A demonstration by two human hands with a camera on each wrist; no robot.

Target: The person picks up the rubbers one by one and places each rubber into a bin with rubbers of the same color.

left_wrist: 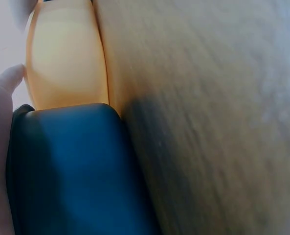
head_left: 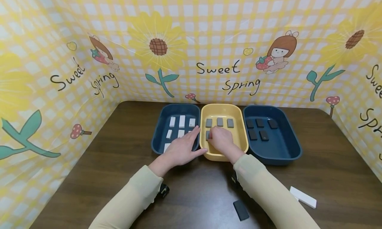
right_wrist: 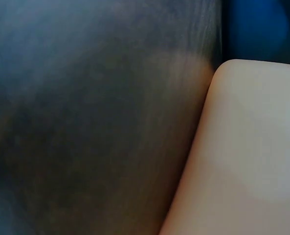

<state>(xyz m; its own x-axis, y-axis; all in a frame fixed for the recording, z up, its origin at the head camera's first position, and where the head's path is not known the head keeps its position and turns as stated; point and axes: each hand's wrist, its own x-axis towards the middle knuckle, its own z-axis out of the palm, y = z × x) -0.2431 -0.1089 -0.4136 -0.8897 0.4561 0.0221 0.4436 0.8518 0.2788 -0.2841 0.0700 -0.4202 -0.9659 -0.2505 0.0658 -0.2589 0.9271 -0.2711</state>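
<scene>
My right hand (head_left: 221,139) reaches into the yellow tray (head_left: 224,158), its fingers curled at a small grey block (head_left: 207,136) that they partly cover. They appear to pinch it. Behind it, a row of grey blocks (head_left: 220,122) lies in the same tray. With fingers spread, my left hand (head_left: 182,150) lies over the near right part of the left blue tray (head_left: 156,143), hiding some of the white blocks (head_left: 182,121) there. Its thumb (left_wrist: 12,78) reaches the yellow tray's edge in the left wrist view. The right wrist view shows only the yellow tray's outer wall (right_wrist: 252,147), no fingers.
A second blue tray (head_left: 280,157) stands at the right with several black blocks (head_left: 259,123) inside. On the brown table (head_left: 98,169), a black block (head_left: 240,210) and white pieces (head_left: 303,197) lie near my right forearm. A patterned cloth (head_left: 191,49) surrounds the table.
</scene>
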